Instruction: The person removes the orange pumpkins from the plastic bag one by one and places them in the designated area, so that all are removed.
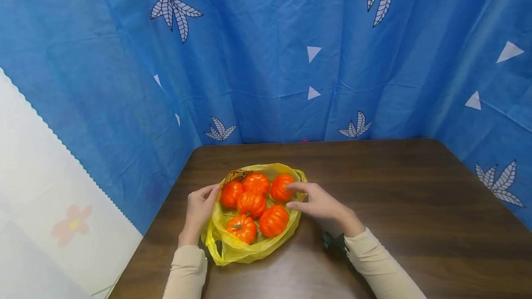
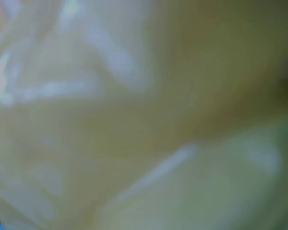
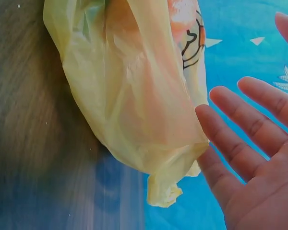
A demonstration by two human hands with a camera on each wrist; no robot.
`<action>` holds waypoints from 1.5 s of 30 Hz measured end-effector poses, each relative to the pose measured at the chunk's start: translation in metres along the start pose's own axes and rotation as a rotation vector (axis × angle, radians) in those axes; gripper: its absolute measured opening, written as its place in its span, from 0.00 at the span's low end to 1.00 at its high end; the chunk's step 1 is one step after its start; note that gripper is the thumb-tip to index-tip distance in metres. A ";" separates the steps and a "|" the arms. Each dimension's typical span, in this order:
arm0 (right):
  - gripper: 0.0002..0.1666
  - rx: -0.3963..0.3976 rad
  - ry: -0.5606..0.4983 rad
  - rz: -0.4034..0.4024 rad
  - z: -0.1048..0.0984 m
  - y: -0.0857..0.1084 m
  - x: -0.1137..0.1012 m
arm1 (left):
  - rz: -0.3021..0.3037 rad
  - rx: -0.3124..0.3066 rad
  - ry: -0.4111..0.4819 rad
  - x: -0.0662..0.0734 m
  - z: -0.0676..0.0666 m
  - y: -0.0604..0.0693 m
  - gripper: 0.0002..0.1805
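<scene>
A yellow plastic bag (image 1: 251, 255) lies with its mouth spread wide, and several small orange pumpkins (image 1: 251, 203) sit inside it. My left hand (image 1: 200, 209) pinches the bag's left rim between thumb and fingers. Over the right rim reaches my right hand (image 1: 320, 202), thumb and fingers apart, its fingertips by the upper right pumpkin (image 1: 281, 188). In the right wrist view that hand (image 3: 259, 148) shows spread fingers beside the bag's outer side (image 3: 134, 105). Only blurred yellow plastic (image 2: 134, 124) fills the left wrist view, hiding the left fingers there.
The bag stands on a dark brown wooden table (image 1: 374, 174), left of its middle. Blue curtains (image 1: 270, 59) with leaf prints hang behind and at the sides. A pale flowered cloth (image 1: 62, 197) hangs at the left.
</scene>
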State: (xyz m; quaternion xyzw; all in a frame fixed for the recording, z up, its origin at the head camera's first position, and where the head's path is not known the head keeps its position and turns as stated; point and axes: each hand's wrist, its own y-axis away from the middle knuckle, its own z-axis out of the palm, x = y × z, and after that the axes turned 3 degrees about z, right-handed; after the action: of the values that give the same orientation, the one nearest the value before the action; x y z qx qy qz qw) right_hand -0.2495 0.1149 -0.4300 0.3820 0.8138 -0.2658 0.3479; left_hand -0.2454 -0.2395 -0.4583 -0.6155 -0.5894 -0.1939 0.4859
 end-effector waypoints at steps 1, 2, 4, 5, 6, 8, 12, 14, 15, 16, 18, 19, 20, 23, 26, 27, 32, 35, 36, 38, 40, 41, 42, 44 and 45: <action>0.32 -0.004 -0.006 0.002 0.001 0.000 -0.001 | -0.002 0.001 0.001 0.000 0.000 0.001 0.15; 0.33 -0.008 -0.012 0.001 0.002 0.000 -0.001 | -0.004 0.002 0.003 0.001 0.000 0.002 0.15; 0.33 -0.015 -0.015 -0.004 0.003 0.001 -0.002 | -0.008 0.008 0.007 0.001 0.001 0.003 0.16; 0.34 -0.018 -0.013 -0.006 0.004 0.001 -0.002 | -0.008 0.014 0.011 0.001 0.001 0.004 0.16; 0.34 -0.021 -0.010 -0.009 0.004 0.001 -0.002 | -0.005 0.020 0.013 0.001 0.002 0.005 0.15; 0.34 -0.026 0.000 -0.015 0.005 0.000 -0.003 | 0.007 0.037 0.021 0.000 0.002 0.006 0.15; 0.35 -0.042 0.004 -0.015 0.009 -0.001 -0.004 | 0.042 0.071 0.022 -0.001 0.003 0.007 0.13; 0.35 -0.049 0.000 -0.005 0.011 -0.001 -0.003 | 0.044 0.079 0.022 -0.002 0.003 0.008 0.13; 0.35 -0.054 -0.001 -0.002 0.012 -0.001 -0.003 | 0.044 0.082 0.021 -0.003 0.003 0.008 0.13; 0.35 -0.057 0.003 -0.001 0.014 -0.001 -0.002 | 0.041 0.084 0.020 -0.004 0.003 0.009 0.13; 0.35 -0.061 0.009 0.005 0.016 -0.002 -0.001 | 0.038 0.087 0.017 -0.005 0.003 0.010 0.13; 0.36 -0.063 0.013 0.005 0.017 -0.002 -0.001 | 0.037 0.088 0.019 -0.006 0.003 0.010 0.13; 0.36 -0.066 0.013 0.005 0.017 -0.002 -0.001 | 0.038 0.089 0.021 -0.006 0.003 0.010 0.13; 0.37 -0.074 0.010 0.010 0.019 -0.003 -0.001 | 0.047 0.091 0.023 -0.006 0.003 0.011 0.13; 0.39 -0.084 0.001 0.024 0.021 -0.003 0.000 | 0.064 0.094 0.026 -0.004 0.003 0.011 0.12; 0.39 -0.089 0.002 0.028 0.022 -0.004 0.001 | 0.070 0.096 0.024 -0.003 0.003 0.010 0.12; 0.41 -0.113 0.012 0.042 0.027 -0.005 0.004 | 0.091 0.102 0.015 -0.001 0.003 0.010 0.11; 0.43 -0.122 0.024 0.044 0.030 -0.006 0.006 | 0.091 0.105 0.004 -0.001 0.003 0.010 0.11; 0.43 -0.126 0.027 0.046 0.031 -0.007 0.007 | 0.089 0.105 0.001 -0.001 0.002 0.010 0.11; 0.44 -0.131 0.027 0.055 0.033 -0.007 0.008 | 0.086 0.104 -0.001 -0.001 0.002 0.010 0.12; 0.44 -0.137 0.037 0.057 0.035 -0.007 0.009 | 0.085 0.104 0.001 -0.001 0.002 0.010 0.11; 0.44 -0.141 0.040 0.059 0.035 -0.006 0.009 | 0.088 0.104 0.001 -0.001 0.002 0.010 0.11; 0.44 -0.146 0.039 0.061 0.035 -0.006 0.008 | 0.091 0.105 0.001 -0.001 0.002 0.010 0.11; 0.45 -0.153 0.048 0.060 0.036 -0.006 0.009 | 0.099 0.107 0.001 -0.001 0.002 0.010 0.11; 0.45 -0.158 0.051 0.061 0.036 -0.006 0.009 | 0.101 0.108 0.000 -0.001 0.002 0.010 0.11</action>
State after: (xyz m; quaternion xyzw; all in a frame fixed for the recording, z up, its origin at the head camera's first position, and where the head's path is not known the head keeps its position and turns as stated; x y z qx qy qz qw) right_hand -0.2449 0.0901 -0.4581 0.3849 0.8288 -0.1802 0.3639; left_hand -0.2374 -0.2366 -0.4643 -0.6175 -0.5672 -0.1372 0.5275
